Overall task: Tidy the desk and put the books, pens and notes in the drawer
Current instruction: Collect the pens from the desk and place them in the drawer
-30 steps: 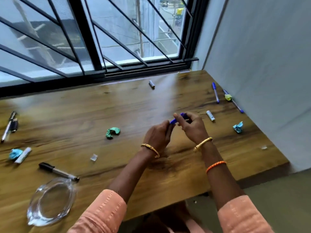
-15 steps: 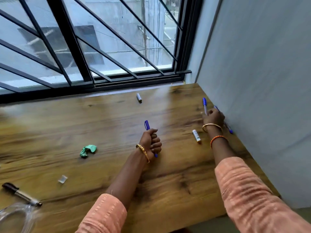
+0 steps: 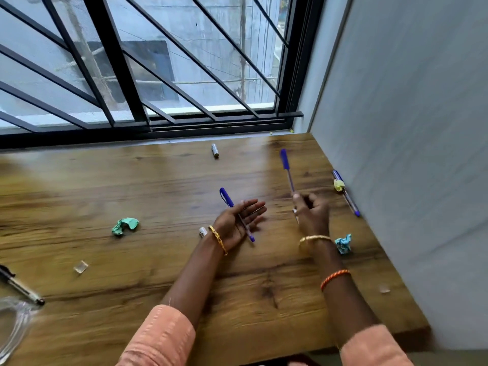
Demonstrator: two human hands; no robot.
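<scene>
My left hand (image 3: pixel 239 220) lies palm-up over the wooden desk (image 3: pixel 158 186), fingers spread flat and loose; a blue capped pen (image 3: pixel 235 213) rests across the open palm, cap end sticking out past the thumb side toward the window, tip end hanging off near my wrist. No closure on it, just cradled. My right hand (image 3: pixel 311 215) is closed around the lower end of a second blue pen (image 3: pixel 287 173), pinched between thumb and fingers, blue cap pointing up and away toward the window; this hand is blurred, so finger detail is hard to make out. A third pen (image 3: pixel 348 197) lies along the wall at the desk's right edge, with a yellow paper scrap (image 3: pixel 339 185) wrapped on or resting against it, I cannot tell which. A crumpled blue paper ball (image 3: pixel 343 243) sits just beside my right wrist. A crumpled green paper ball (image 3: pixel 125 226) lies well left of my left hand. A small white stub (image 3: pixel 202 232) peeks out just behind my left wrist. A short grey marker cap or battery (image 3: pixel 215 150) lies near the window frame. At far left, a black-and-silver pen (image 3: pixel 22 289) touches the edge of a glass dish (image 3: pixel 13 323). A small clear chip (image 3: pixel 80 267) lies between them and my left arm.
</scene>
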